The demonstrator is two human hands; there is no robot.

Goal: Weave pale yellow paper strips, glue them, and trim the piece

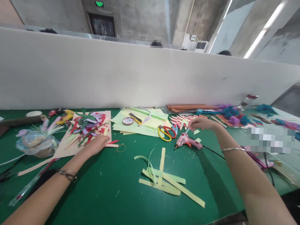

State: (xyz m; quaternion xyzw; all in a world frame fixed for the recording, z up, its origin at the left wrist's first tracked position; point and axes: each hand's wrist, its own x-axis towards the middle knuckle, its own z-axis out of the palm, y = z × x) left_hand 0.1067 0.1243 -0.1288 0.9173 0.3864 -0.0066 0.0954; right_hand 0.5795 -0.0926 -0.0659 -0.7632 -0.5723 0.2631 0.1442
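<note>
My left hand [98,144] lies at the right edge of a heap of cut paper strips [89,124] in red, purple, green and pink on a beige sheet [65,145]. Its fingertips are lost among the strips; a red strip [114,142] pokes out beside it. My right hand [202,123] reaches over the back end of a pink glue gun [185,140], which lies on its side. Its fingers are pinched together at the clear glue stick [187,130] there. Red-and-white spiky paper pieces [181,121] lie just behind these fingers.
Yellow-green strips [161,180] lie crossed in front. Scissors [167,133], a tape roll [128,120] and pale sheets [149,127] sit mid-table. A wrapped bundle [37,143] stands left. A cord [214,151] trails right from the glue gun. A white partition [116,77] borders the back.
</note>
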